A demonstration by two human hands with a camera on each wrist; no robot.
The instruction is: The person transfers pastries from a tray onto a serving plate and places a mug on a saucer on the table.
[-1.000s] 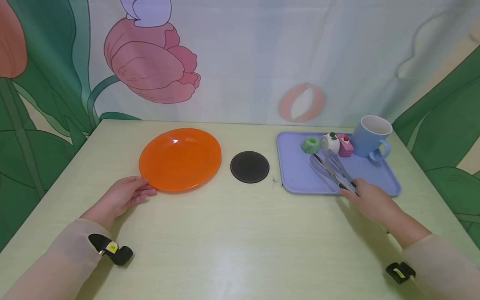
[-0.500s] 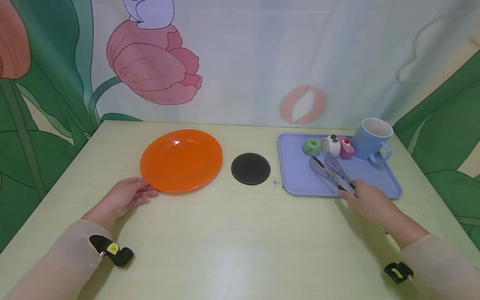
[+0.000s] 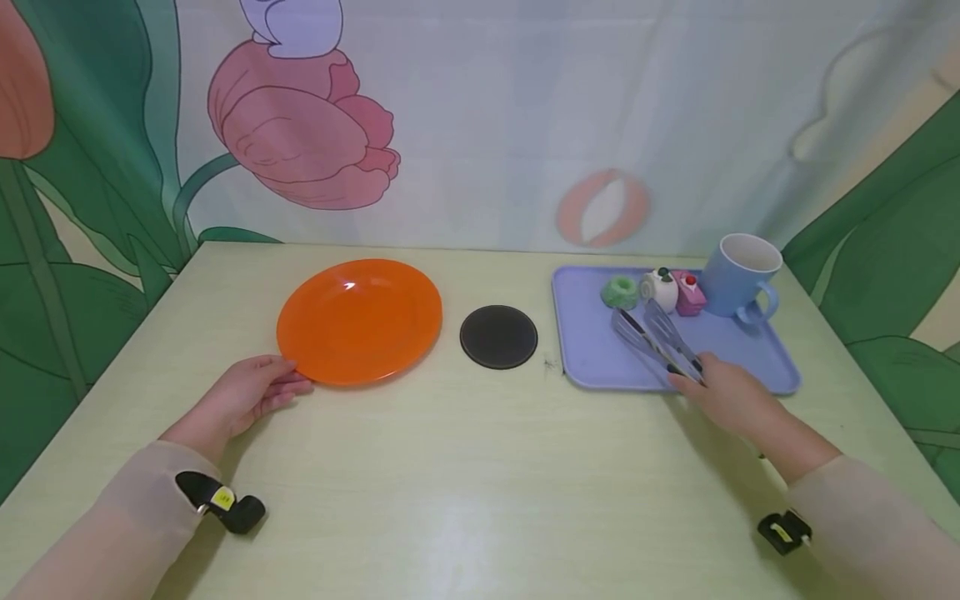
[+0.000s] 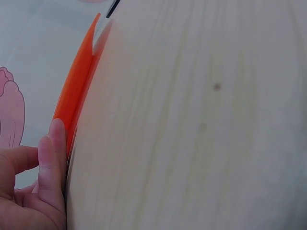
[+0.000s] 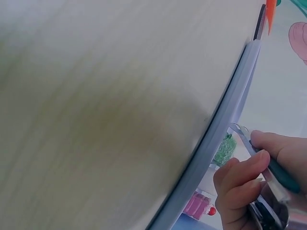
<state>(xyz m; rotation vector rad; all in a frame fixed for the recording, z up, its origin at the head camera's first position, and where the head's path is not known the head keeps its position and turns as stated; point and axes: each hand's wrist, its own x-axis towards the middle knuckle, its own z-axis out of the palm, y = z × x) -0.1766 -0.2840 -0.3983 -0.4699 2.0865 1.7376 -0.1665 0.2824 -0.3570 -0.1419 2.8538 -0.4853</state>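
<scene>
An orange plate (image 3: pixel 360 321) lies at the left of the table, and my left hand (image 3: pixel 247 392) pinches its near-left rim between thumb and fingers. In the left wrist view the fingers of the left hand (image 4: pixel 45 177) sit at the edge of the plate (image 4: pixel 76 86). My right hand (image 3: pixel 731 396) grips metal tongs (image 3: pixel 656 342), their two heads apart over the blue tray (image 3: pixel 600 371). Near the tong heads are a green ring-shaped piece (image 3: pixel 620 292), a white roll (image 3: pixel 660 289) and a pink cake piece (image 3: pixel 689 293). Nothing shows between the heads.
A blue mug (image 3: pixel 741 275) stands at the tray's back right corner. Between plate and tray lies a black round coaster (image 3: pixel 498 336). A printed curtain (image 3: pixel 480 125) hangs behind the table.
The right hand and tongs have shifted slightly left over the tray. The left hand stays at the plate's rim.
</scene>
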